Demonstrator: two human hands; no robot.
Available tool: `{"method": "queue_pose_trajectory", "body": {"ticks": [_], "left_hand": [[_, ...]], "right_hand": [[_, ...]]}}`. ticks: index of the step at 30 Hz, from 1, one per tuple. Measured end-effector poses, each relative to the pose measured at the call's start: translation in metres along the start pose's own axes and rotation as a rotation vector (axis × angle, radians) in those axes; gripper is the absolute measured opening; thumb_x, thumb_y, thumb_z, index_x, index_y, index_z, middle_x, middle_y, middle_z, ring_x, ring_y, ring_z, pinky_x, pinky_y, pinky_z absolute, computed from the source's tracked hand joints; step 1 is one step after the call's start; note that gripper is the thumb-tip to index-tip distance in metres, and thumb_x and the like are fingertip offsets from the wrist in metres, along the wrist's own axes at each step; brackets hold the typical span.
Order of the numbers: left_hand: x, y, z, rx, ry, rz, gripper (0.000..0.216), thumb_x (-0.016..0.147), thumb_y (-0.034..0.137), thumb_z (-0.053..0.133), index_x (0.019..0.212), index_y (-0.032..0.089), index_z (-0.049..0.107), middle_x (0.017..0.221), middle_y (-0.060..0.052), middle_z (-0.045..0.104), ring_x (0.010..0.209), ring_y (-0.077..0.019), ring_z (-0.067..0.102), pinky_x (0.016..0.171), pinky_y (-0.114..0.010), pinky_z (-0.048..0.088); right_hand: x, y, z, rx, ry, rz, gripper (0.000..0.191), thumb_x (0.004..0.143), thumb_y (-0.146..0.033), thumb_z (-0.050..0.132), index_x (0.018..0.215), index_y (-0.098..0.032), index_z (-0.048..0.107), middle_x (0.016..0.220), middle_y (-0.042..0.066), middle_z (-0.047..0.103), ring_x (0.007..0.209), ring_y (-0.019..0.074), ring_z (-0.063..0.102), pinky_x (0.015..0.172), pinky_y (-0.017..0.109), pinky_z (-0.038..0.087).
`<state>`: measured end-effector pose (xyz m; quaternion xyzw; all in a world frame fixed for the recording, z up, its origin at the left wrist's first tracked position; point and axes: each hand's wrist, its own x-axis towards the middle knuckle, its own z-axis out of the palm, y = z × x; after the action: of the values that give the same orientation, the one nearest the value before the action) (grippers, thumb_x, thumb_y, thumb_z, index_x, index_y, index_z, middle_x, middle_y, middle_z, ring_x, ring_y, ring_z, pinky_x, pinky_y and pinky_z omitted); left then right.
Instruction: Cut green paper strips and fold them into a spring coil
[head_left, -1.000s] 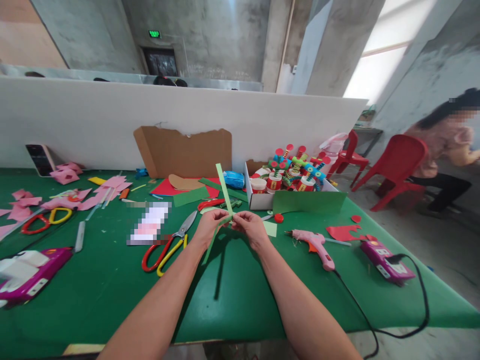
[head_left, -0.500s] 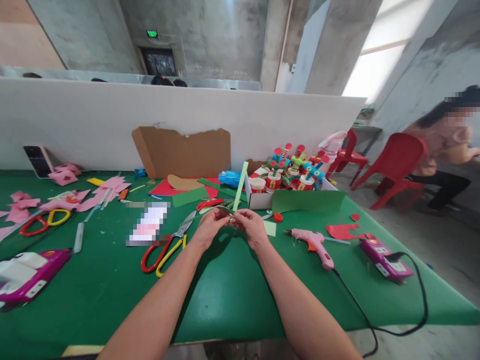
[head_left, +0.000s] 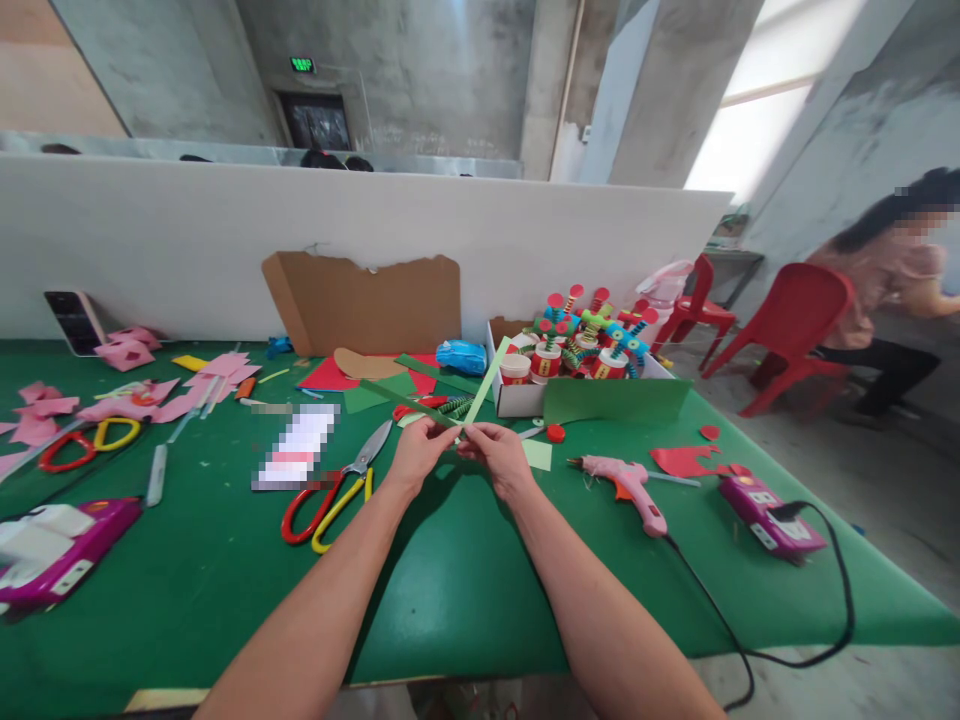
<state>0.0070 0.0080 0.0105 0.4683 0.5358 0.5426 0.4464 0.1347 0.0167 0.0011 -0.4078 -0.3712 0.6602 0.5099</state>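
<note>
My left hand (head_left: 421, 458) and my right hand (head_left: 498, 458) meet above the table with fingertips pinched close together. A dark green paper strip (head_left: 401, 398) slants up to the left from the left fingers. Out of the right fingers a light green paper strip (head_left: 489, 380) rises, tilted to the right. The two strips come together at the fingertips, which hide the joint. Behind the hands lie red-handled pliers (head_left: 421, 407) and a dark green pleated paper piece (head_left: 456, 406). Open scissors (head_left: 341, 488) rest left of my left hand.
On the right are a pink glue gun (head_left: 626, 485) and a purple power strip (head_left: 772, 515) with a black cable. A white box (head_left: 521, 402) holds several paper figures (head_left: 574, 335). Pink paper scraps (head_left: 217, 380) lie left. A person (head_left: 885, 270) sits far right.
The dark green strip has swung out to the upper left and now shows at length. The light green strip leans further right. Both hands stay in nearly the same place.
</note>
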Motion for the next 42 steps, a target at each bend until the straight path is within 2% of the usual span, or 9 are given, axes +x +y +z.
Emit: {"method": "queue_pose_trajectory", "body": {"ticks": [9, 17, 21, 28, 32, 36, 42], "left_hand": [[-0.001, 0.001, 0.001, -0.046, -0.023, -0.021, 0.038, 0.051, 0.047, 0.078, 0.064, 0.014, 0.065, 0.058, -0.001, 0.063, 0.055, -0.0126, 0.053, 0.055, -0.025, 0.042], [0.001, -0.001, 0.0, -0.036, 0.0, -0.02, 0.037, 0.051, 0.047, 0.078, 0.06, 0.014, 0.064, 0.056, -0.002, 0.062, 0.054, -0.0128, 0.053, 0.054, -0.025, 0.041], [0.001, -0.001, 0.0, -0.054, -0.001, -0.033, 0.038, 0.049, 0.046, 0.079, 0.061, 0.014, 0.064, 0.056, -0.001, 0.062, 0.055, -0.0126, 0.053, 0.054, -0.025, 0.041], [0.003, -0.005, 0.001, -0.037, -0.042, -0.011, 0.036, 0.053, 0.047, 0.076, 0.062, 0.014, 0.067, 0.057, -0.002, 0.062, 0.055, -0.0133, 0.052, 0.056, -0.026, 0.04], [0.003, -0.006, 0.0, 0.026, -0.021, 0.015, 0.032, 0.056, 0.046, 0.073, 0.062, 0.015, 0.067, 0.059, -0.003, 0.063, 0.058, -0.0155, 0.053, 0.058, -0.027, 0.039], [0.002, -0.008, 0.001, -0.017, -0.044, 0.022, 0.03, 0.058, 0.043, 0.072, 0.061, 0.014, 0.066, 0.059, -0.002, 0.062, 0.059, -0.0146, 0.053, 0.06, -0.026, 0.04], [0.004, -0.016, 0.005, -0.165, -0.046, -0.025, 0.032, 0.054, 0.042, 0.076, 0.065, 0.014, 0.066, 0.059, -0.001, 0.062, 0.058, -0.0125, 0.052, 0.059, -0.025, 0.042]], "right_hand": [[-0.001, 0.0, 0.002, 0.001, 0.019, -0.014, 0.034, 0.05, -0.045, 0.082, 0.065, -0.016, 0.07, 0.053, 0.0, 0.066, 0.051, 0.0114, 0.06, 0.062, 0.026, 0.05], [0.0, 0.0, 0.001, -0.054, -0.007, -0.049, 0.03, 0.055, -0.042, 0.079, 0.066, -0.016, 0.07, 0.055, 0.0, 0.066, 0.052, 0.0116, 0.059, 0.063, 0.027, 0.05], [0.001, 0.0, 0.001, -0.124, -0.026, -0.125, 0.024, 0.057, -0.036, 0.077, 0.069, -0.017, 0.069, 0.06, 0.0, 0.068, 0.056, 0.0132, 0.061, 0.067, 0.029, 0.052], [0.004, 0.0, 0.0, -0.234, -0.005, -0.286, 0.021, 0.06, -0.03, 0.072, 0.074, -0.02, 0.061, 0.06, -0.003, 0.064, 0.056, 0.0136, 0.062, 0.064, 0.028, 0.051], [0.005, 0.002, -0.001, -0.266, 0.027, -0.238, 0.019, 0.06, -0.03, 0.071, 0.071, -0.02, 0.06, 0.058, -0.003, 0.063, 0.054, 0.0136, 0.061, 0.059, 0.027, 0.05], [0.004, 0.001, -0.002, -0.308, 0.035, -0.166, 0.017, 0.062, -0.033, 0.07, 0.062, -0.018, 0.061, 0.052, -0.002, 0.061, 0.051, 0.0132, 0.059, 0.057, 0.027, 0.049], [0.002, 0.0, -0.001, -0.359, 0.058, -0.235, 0.015, 0.063, -0.032, 0.068, 0.06, -0.019, 0.062, 0.051, -0.003, 0.06, 0.05, 0.0126, 0.057, 0.055, 0.025, 0.045]]}}
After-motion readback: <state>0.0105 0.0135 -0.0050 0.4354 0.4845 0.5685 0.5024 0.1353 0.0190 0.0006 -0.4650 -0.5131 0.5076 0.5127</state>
